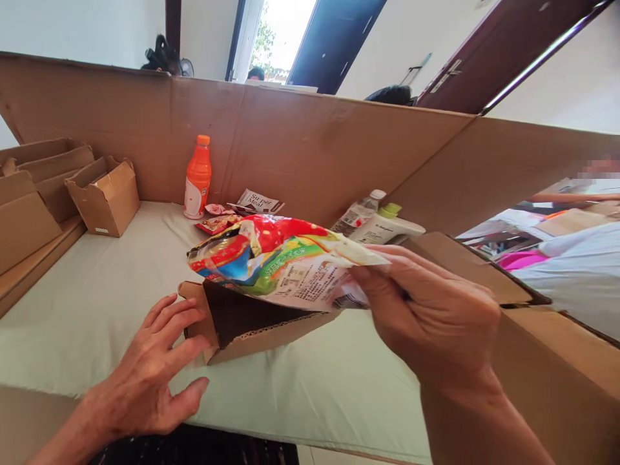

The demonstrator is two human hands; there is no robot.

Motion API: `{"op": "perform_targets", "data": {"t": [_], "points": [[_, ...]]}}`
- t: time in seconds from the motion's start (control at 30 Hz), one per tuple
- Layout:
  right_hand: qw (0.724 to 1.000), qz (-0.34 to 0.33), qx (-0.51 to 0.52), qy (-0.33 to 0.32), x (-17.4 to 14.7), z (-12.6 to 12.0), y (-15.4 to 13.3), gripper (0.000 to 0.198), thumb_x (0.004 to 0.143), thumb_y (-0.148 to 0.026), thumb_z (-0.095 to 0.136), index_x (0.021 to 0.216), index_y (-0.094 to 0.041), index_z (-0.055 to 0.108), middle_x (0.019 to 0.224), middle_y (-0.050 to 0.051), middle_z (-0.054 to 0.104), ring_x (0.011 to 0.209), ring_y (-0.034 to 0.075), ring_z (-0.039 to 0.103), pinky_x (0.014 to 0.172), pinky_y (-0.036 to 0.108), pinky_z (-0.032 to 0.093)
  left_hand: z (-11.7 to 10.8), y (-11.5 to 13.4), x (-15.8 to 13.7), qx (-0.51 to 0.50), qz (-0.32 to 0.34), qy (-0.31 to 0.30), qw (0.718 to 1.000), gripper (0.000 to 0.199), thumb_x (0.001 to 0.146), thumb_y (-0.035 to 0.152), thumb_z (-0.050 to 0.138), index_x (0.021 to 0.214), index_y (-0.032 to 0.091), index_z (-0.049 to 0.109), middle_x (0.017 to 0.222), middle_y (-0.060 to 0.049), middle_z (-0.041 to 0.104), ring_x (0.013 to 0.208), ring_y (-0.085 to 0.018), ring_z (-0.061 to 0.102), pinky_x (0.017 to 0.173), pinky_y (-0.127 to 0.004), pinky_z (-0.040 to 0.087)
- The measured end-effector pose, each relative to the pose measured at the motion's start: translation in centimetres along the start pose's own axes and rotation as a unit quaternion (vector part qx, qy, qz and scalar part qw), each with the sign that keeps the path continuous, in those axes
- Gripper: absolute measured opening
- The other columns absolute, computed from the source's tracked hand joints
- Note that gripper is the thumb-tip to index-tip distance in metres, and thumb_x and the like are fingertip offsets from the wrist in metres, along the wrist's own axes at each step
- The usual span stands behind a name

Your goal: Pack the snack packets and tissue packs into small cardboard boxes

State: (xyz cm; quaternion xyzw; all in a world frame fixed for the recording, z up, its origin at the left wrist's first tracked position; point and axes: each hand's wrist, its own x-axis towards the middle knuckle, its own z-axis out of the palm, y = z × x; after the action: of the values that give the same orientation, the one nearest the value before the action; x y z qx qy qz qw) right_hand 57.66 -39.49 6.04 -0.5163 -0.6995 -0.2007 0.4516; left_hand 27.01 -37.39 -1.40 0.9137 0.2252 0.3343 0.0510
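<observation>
My right hand (436,316) pinches one end of a crinkled, glossy plastic packet (295,265) between thumb and fingers, holding it level above an open cardboard box (278,337) with a corrugated cut edge. My left hand (145,371) holds nothing, its fingers spread wide at the box's left end; whether they touch it I cannot tell. Beneath lies the tabletop (339,387), draped in softly creased pale cloth, with a tapering orange bottle (197,177) standing farther back.
</observation>
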Motion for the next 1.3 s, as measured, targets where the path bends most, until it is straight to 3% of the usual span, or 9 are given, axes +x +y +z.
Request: {"op": "perform_targets", "data": {"t": [0.13, 0.23, 0.37, 0.53, 0.67, 0.83, 0.97, 1.1, 1.3], "points": [[0.999, 0.012, 0.045, -0.005, -0.3, 0.8, -0.2, 0.016, 0.094, -0.017, 0.06, 0.085, -0.024, 0.071, 0.088, 0.002, 0.077, 0.071, 0.017, 0.072, 0.063, 0.027, 0.058, 2.1, 0.4, 1.0, 0.005, -0.003, 0.055, 0.998, 0.018, 0.089, 0.028, 0.065, 0.104, 0.017, 0.064, 0.124, -0.015, 0.064, 0.127, -0.032, 0.055, 0.114, -0.056, 0.04], [0.995, 0.026, 0.094, -0.036, -0.7, 2.1, -0.2, 0.017, 0.093, -0.016, 0.058, 0.084, -0.022, 0.071, 0.088, 0.003, 0.077, 0.074, 0.017, 0.072, 0.064, 0.026, 0.056, 3.3, 0.6, 1.6, 0.016, -0.001, 0.103, 0.995, 0.004, 0.092, 0.017, 0.061, 0.092, 0.018, 0.066, 0.104, -0.008, 0.068, 0.105, -0.024, 0.063, 0.103, -0.047, 0.046], [0.985, 0.021, 0.14, -0.099, -0.5, 3.5, 0.3, 0.024, 0.095, -0.018, 0.053, 0.075, -0.021, 0.067, 0.077, 0.002, 0.074, 0.071, 0.016, 0.07, 0.065, 0.026, 0.055, 3.0, 0.2, 2.1, 0.006, -0.016, 0.093, 0.995, 0.018, 0.093, 0.008, 0.056, 0.084, 0.02, 0.064, 0.084, 0.0, 0.065, 0.08, -0.016, 0.058, 0.088, -0.037, 0.048], [0.992, 0.016, 0.092, -0.089, -0.3, 2.2, 0.9, 0.022, 0.096, -0.017, 0.054, 0.085, -0.021, 0.073, 0.091, 0.005, 0.078, 0.078, 0.017, 0.073, 0.07, 0.027, 0.059, 1.6, -0.7, 2.2, -0.02, 0.004, 0.06, 0.998, 0.018, 0.093, 0.005, 0.054, 0.087, 0.02, 0.063, 0.086, -0.002, 0.063, 0.085, -0.016, 0.058, 0.093, -0.035, 0.051], [0.997, -0.039, 0.019, -0.06, -0.4, 0.1, 1.1, 0.022, 0.096, -0.014, 0.055, 0.095, -0.023, 0.075, 0.099, 0.006, 0.08, 0.088, 0.019, 0.076, 0.078, 0.031, 0.061, 1.7, -0.5, 2.4, -0.026, -0.014, 0.044, 0.999, 0.016, 0.088, 0.008, 0.056, 0.096, 0.019, 0.064, 0.096, -0.005, 0.065, 0.096, -0.02, 0.061, 0.109, -0.047, 0.043], [0.991, -0.092, -0.094, -0.018, 0.0, -2.4, 2.1, 0.021, 0.096, -0.011, 0.056, 0.096, -0.023, 0.074, 0.098, 0.006, 0.08, 0.086, 0.019, 0.077, 0.077, 0.029, 0.061, 3.0, -0.1, 2.7, 0.018, -0.034, 0.078, 0.996, 0.008, 0.089, 0.017, 0.061, 0.098, 0.019, 0.061, 0.096, -0.006, 0.065, 0.094, -0.023, 0.06, 0.099, -0.048, 0.047], [0.983, -0.081, -0.167, 0.017, 0.0, -3.7, 3.6, 0.016, 0.096, -0.015, 0.059, 0.092, -0.02, 0.074, 0.094, 0.008, 0.081, 0.083, 0.02, 0.077, 0.072, 0.027, 0.059, 4.0, -0.2, 3.3, 0.053, -0.044, 0.101, 0.993, 0.005, 0.094, 0.017, 0.062, 0.09, 0.02, 0.062, 0.093, -0.005, 0.065, 0.094, -0.024, 0.06, 0.092, -0.045, 0.049], [0.986, -0.058, -0.153, 0.026, -0.4, -3.8, 4.3, 0.018, 0.097, -0.019, 0.059, 0.087, -0.021, 0.074, 0.092, 0.007, 0.081, 0.076, 0.019, 0.077, 0.068, 0.027, 0.059, 3.8, -0.4, 3.7, 0.038, -0.033, 0.091, 0.995, 0.017, 0.095, 0.013, 0.06, 0.079, 0.02, 0.062, 0.092, -0.004, 0.068, 0.094, -0.023, 0.061, 0.09, -0.043, 0.049], [0.997, -0.039, -0.071, 0.017, -0.8, -3.5, 3.5, 0.016, 0.095, -0.015, 0.061, 0.088, -0.022, 0.073, 0.091, 0.005, 0.08, 0.079, 0.018, 0.076, 0.07, 0.026, 0.06, 0.9, -1.3, 3.1, 0.044, -0.003, 0.038, 0.998, 0.015, 0.094, 0.013, 0.06, 0.083, 0.02, 0.068, 0.097, -0.005, 0.069, 0.101, -0.023, 0.061, 0.09, -0.041, 0.049]]}}
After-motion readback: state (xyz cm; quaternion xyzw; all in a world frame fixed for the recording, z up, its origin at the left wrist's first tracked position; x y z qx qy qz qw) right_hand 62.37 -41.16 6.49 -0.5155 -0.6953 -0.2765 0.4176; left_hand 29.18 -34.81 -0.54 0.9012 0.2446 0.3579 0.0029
